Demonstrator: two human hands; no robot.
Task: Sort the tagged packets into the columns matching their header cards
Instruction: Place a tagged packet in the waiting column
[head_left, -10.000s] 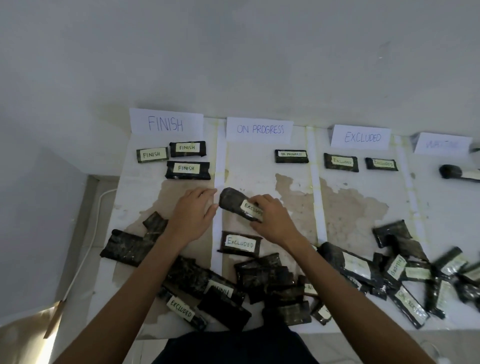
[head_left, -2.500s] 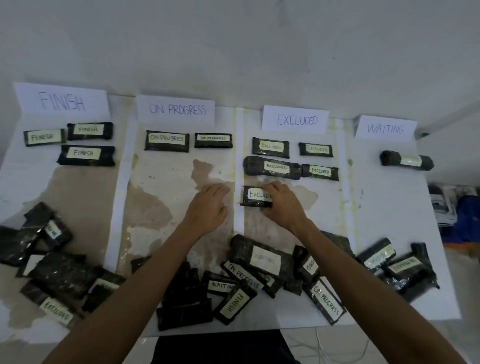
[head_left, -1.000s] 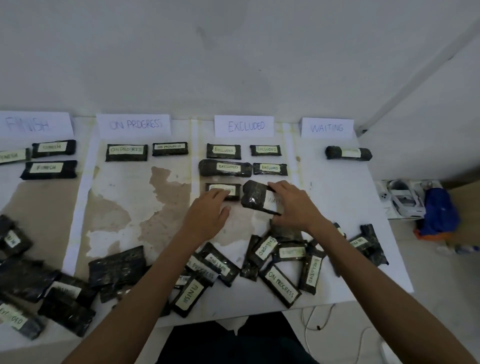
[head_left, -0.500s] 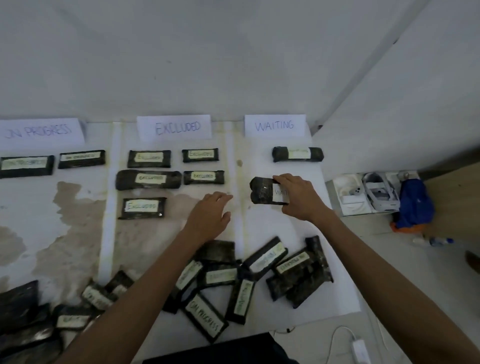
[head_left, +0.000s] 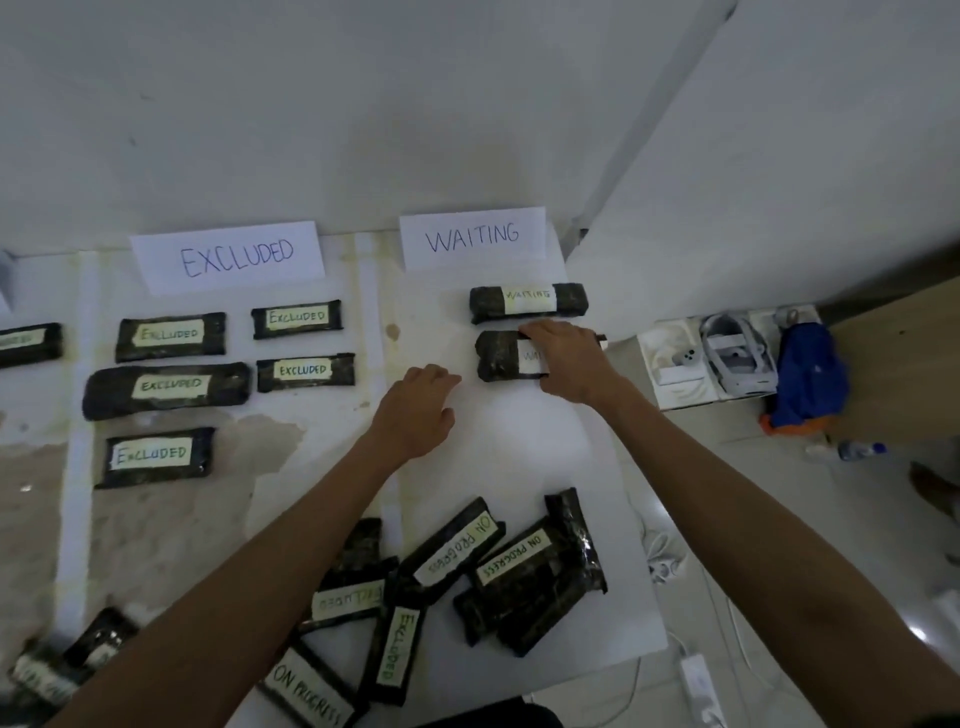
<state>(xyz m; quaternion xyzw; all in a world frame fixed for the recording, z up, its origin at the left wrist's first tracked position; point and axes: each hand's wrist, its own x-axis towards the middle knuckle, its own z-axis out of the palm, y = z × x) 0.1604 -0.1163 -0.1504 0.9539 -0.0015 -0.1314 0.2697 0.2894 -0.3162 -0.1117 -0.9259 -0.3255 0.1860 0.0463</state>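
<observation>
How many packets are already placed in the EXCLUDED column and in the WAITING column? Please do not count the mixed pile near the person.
EXCLUDED column packets: 5
WAITING column packets: 2, one gripped by the right hand
Total: 7

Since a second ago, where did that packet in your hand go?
The right hand carried a packet rightward from beside the EXCLUDED packets to the column under the WAITING card, laid it below the first WAITING packet, and still grips it. The left hand followed, open. The five EXCLUDED packets stayed put.
</observation>
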